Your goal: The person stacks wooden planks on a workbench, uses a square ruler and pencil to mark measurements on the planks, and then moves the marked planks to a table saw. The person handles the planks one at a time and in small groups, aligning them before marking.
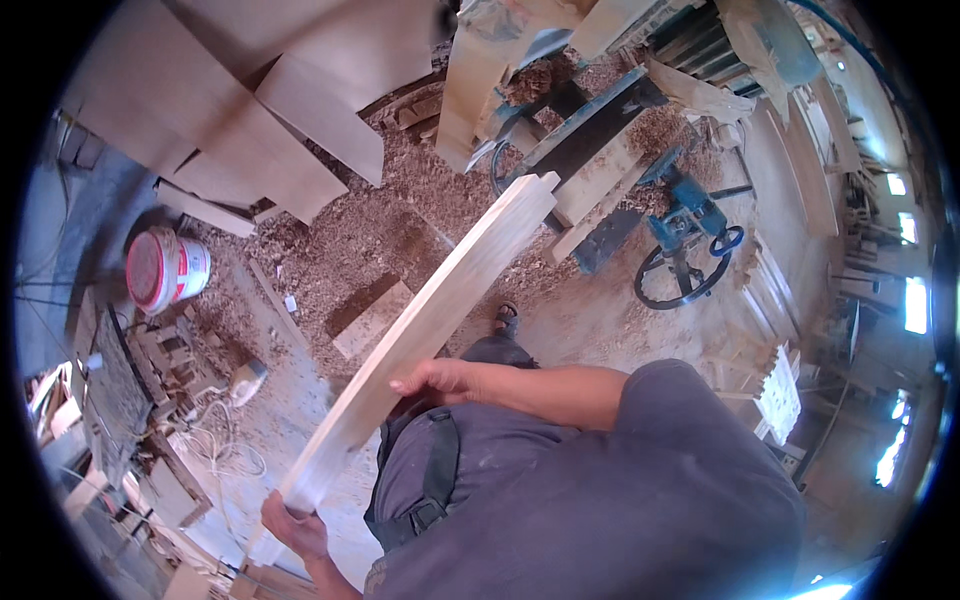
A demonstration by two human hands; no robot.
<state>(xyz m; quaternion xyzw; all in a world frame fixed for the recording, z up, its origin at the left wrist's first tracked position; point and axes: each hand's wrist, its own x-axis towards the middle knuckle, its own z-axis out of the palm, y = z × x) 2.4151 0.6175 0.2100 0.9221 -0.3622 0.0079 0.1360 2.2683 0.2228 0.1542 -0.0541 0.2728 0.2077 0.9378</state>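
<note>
Across my front slants a long pale wooden board [440, 300], its far end cut to a narrow tenon. Near the lower end of the board my left hand [295, 527] is closed around it. My right hand [432, 382] grips the board's near side around its middle, the thumb lying on the upper face and the other fingers hidden behind the wood. Beyond the tenon end stands a blue-green woodworking machine [590, 160] with black handwheels. The tenon end overlaps the machine's edge in view; I cannot tell whether they touch.
Wood shavings [410, 230] cover much of the floor. Large sheet panels [210, 100] lean at the far left, above a red and white bucket [168, 270]. A loose white cable [222, 440] and wood scraps lie at left. A large black handwheel [683, 279] juts out at right.
</note>
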